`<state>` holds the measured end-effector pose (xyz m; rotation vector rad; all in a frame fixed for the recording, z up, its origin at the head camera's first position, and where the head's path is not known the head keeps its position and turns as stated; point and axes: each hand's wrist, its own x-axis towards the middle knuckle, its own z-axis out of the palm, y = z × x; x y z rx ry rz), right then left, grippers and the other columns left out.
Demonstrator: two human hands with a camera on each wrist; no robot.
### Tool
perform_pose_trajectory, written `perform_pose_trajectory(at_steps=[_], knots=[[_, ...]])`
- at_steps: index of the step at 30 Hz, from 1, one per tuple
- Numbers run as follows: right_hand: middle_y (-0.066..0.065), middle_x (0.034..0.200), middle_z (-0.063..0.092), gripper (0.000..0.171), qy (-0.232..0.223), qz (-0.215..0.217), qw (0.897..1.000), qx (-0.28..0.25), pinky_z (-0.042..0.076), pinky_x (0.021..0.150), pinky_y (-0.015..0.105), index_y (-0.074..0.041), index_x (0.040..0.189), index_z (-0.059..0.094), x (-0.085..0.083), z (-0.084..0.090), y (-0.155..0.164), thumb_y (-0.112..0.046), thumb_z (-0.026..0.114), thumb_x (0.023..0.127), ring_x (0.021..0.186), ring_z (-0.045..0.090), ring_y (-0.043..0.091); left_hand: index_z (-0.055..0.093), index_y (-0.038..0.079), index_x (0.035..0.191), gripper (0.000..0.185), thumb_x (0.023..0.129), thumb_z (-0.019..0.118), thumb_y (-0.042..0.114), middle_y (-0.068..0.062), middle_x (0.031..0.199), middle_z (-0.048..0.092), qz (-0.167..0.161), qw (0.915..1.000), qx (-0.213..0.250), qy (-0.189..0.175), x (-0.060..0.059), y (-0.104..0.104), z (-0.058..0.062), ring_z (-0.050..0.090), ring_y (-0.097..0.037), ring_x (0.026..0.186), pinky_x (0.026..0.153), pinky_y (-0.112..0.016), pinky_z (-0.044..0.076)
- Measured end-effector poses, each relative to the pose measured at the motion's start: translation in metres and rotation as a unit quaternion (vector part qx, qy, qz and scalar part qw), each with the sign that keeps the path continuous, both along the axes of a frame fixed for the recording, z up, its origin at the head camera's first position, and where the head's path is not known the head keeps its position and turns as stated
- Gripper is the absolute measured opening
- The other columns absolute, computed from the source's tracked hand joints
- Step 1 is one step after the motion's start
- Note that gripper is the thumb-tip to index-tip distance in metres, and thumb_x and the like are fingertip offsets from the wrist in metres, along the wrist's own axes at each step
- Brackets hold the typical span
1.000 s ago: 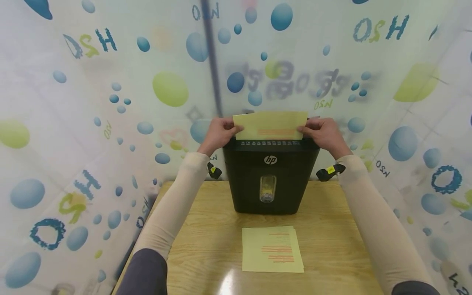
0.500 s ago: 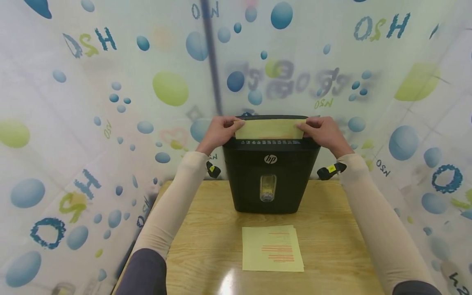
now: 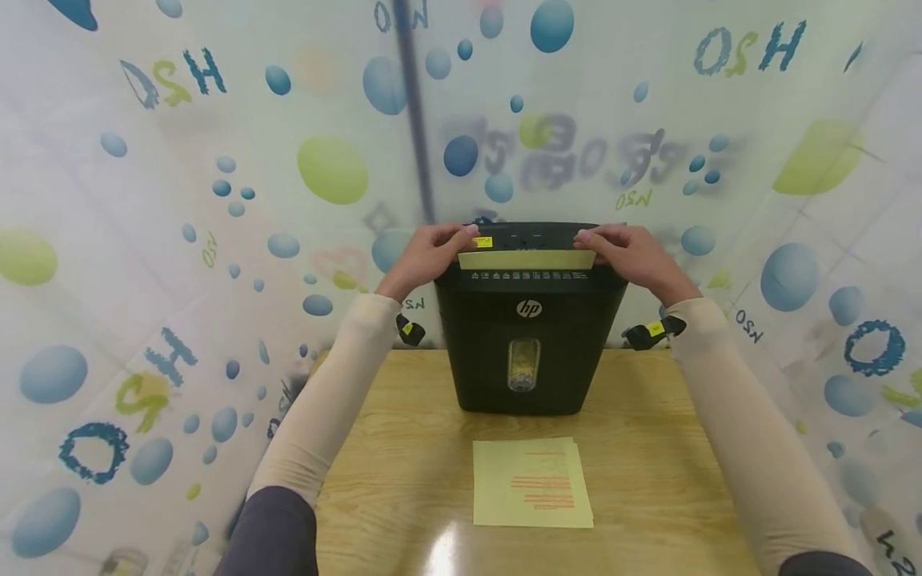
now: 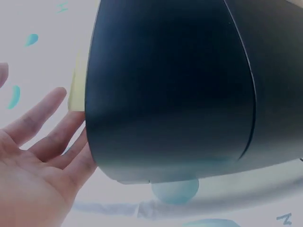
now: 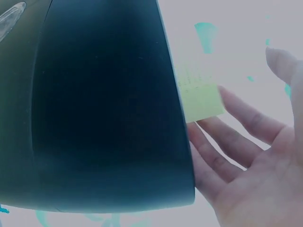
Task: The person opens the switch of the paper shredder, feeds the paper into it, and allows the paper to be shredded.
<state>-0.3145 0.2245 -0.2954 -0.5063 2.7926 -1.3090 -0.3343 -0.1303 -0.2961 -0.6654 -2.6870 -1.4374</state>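
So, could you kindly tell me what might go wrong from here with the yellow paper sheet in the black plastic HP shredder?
The bare left hand and bare right hand are both close to where the yellow paper sheet enters the black plastic HP shredder, so either might get nipped. Neither hand seems to pinch the sheet, so it could skew and jam.

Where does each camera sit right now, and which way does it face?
Head: head-worn, looking forward and down at the shredder; left hand, right hand and sleeved arms show.
Left wrist: on that wrist, facing the shredder's side; left hand shows.
Right wrist: on that wrist, facing the opposite side; right hand shows.
Shared: both wrist views show the shredder and the inserted yellow sheet.
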Motion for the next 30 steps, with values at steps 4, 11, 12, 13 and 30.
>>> perform_pose_trajectory(at_steps=[4,11,12,13,30], knots=[[0.014,0.154,0.051,0.068,0.006,0.016,1.000,0.015,0.038,0.116,0.059,-0.018,0.152,0.049,0.005,0.002,0.003,-0.064,0.048,0.101,0.138,0.051,0.037,0.060,0.024,0.143,0.058,0.101,0.050,0.063,-0.002,0.143,0.063,-0.005,0.9998,-0.014,0.014,0.005,-0.007,0.000,0.060,-0.019,0.129,0.110,-0.047,0.047],[0.012,0.163,0.039,0.064,0.033,0.026,0.999,0.009,0.030,0.121,0.060,-0.023,0.157,0.041,0.016,-0.001,0.010,-0.050,0.059,0.102,0.150,0.036,0.036,0.050,0.034,0.150,0.058,0.100,0.054,0.063,0.005,0.159,0.046,-0.001,0.9986,-0.026,0.045,0.013,-0.021,-0.006,0.044,-0.027,0.147,0.119,-0.051,0.038],[0.011,0.164,0.036,0.065,0.040,0.025,0.999,0.009,0.028,0.122,0.060,-0.024,0.158,0.040,0.018,-0.002,0.011,-0.049,0.061,0.101,0.152,0.033,0.036,0.048,0.035,0.151,0.060,0.099,0.054,0.064,0.005,0.160,0.044,0.003,0.9981,-0.028,0.054,0.013,-0.023,-0.008,0.041,-0.027,0.149,0.121,-0.050,0.036],[0.010,0.165,0.035,0.066,0.049,0.025,0.998,0.010,0.026,0.123,0.059,-0.024,0.158,0.038,0.019,-0.003,0.013,-0.047,0.062,0.101,0.153,0.031,0.036,0.046,0.036,0.152,0.062,0.098,0.055,0.064,0.005,0.161,0.042,0.006,0.9975,-0.031,0.063,0.014,-0.025,-0.010,0.039,-0.027,0.151,0.121,-0.050,0.035],[0.008,0.174,0.008,0.104,0.117,-0.049,0.989,0.077,0.014,0.117,0.076,-0.030,0.166,0.015,0.048,-0.054,0.029,-0.049,0.079,0.087,0.160,0.006,0.040,0.015,0.042,0.163,0.099,0.086,0.070,0.069,0.001,0.173,0.010,0.080,0.9809,-0.068,0.164,0.039,-0.050,-0.076,0.014,-0.022,0.159,0.120,-0.061,0.031]])
